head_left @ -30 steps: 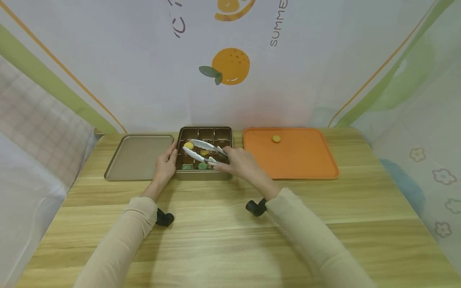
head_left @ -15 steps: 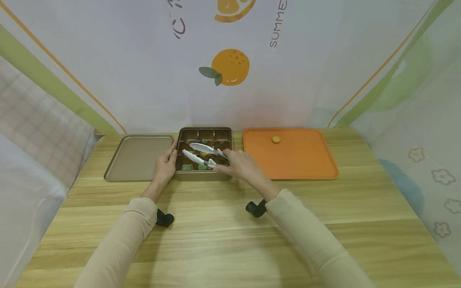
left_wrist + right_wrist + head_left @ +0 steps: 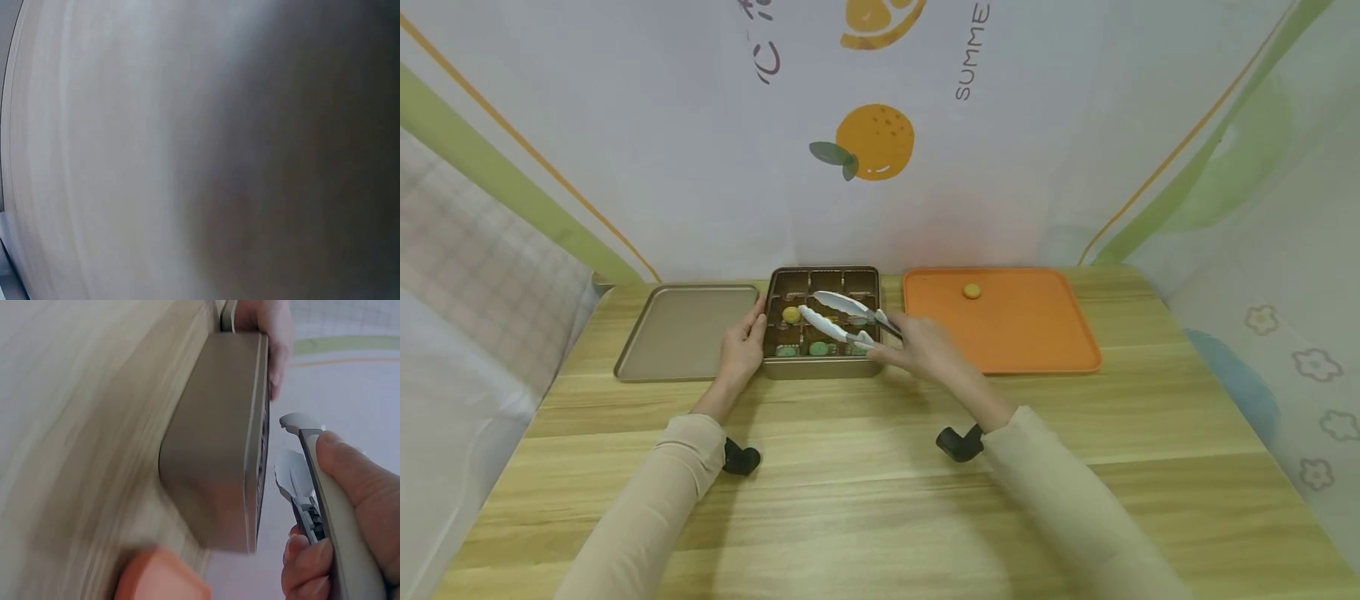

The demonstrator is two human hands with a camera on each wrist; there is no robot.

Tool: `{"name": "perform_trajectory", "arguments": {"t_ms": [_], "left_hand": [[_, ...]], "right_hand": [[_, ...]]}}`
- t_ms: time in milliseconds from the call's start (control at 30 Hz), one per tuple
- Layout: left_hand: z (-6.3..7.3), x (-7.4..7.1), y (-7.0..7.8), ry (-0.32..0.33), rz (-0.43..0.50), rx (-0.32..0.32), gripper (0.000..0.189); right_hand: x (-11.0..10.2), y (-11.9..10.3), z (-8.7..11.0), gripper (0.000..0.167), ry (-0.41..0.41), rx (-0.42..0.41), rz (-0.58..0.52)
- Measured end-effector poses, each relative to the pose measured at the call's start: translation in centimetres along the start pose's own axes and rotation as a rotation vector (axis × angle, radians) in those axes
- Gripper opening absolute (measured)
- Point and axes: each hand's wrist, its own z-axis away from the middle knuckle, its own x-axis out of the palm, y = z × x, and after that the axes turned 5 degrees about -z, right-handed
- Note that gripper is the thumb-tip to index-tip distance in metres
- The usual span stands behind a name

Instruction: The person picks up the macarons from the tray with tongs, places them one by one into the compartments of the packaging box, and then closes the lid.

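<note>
In the head view my right hand (image 3: 921, 346) grips a pair of tongs (image 3: 842, 312) with white scalloped heads. The tong heads are spread apart, with nothing between them, over a brown divided baking tin (image 3: 823, 368). A round yellow piece like a macaron (image 3: 792, 315) sits in a left-hand compartment. Green round pieces (image 3: 818, 349) lie in the front row. My left hand (image 3: 742, 346) rests along the tin's left wall, fingers stretched out. The right wrist view shows the thumb and fingers round the tong handles (image 3: 340, 531). The left wrist view is mostly blur.
A flat brown tray (image 3: 688, 333) stands left of the tin. To the right, an orange tray (image 3: 1000, 333) carries one yellow round piece (image 3: 972, 291). All stand on a wooden table (image 3: 850, 483) in front of a fruit-printed cloth (image 3: 700, 167).
The tongs let go of the yellow piece, which now sits in a left compartment. My right hand has drawn the tongs back to the right. The left hand stays at the tin.
</note>
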Motion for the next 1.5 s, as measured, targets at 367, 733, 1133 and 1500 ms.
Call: {"name": "perform_trajectory", "arguments": {"t_ms": [367,733,1133,1500], "left_hand": [[0.0,-0.3,-0.1,-0.024,-0.021,-0.01,0.046],[0.1,-0.1,0.0,-0.033,-0.025,-0.004,0.046],[0.1,-0.1,-0.1,-0.017,-0.036,-0.004,0.045],[-0.1,0.0,-0.2,0.004,-0.037,0.002,0.043]], "right_hand": [[-2.7,5.1,2.6,0.04,0.151,0.074,-0.055],[-5.4,10.9,5.2,0.04,0.189,0.196,0.008],[-6.8,14.4,6.7,0.047,0.201,0.31,0.132],[-6.8,15.1,6.7,0.047,0.173,0.318,0.13]]}}
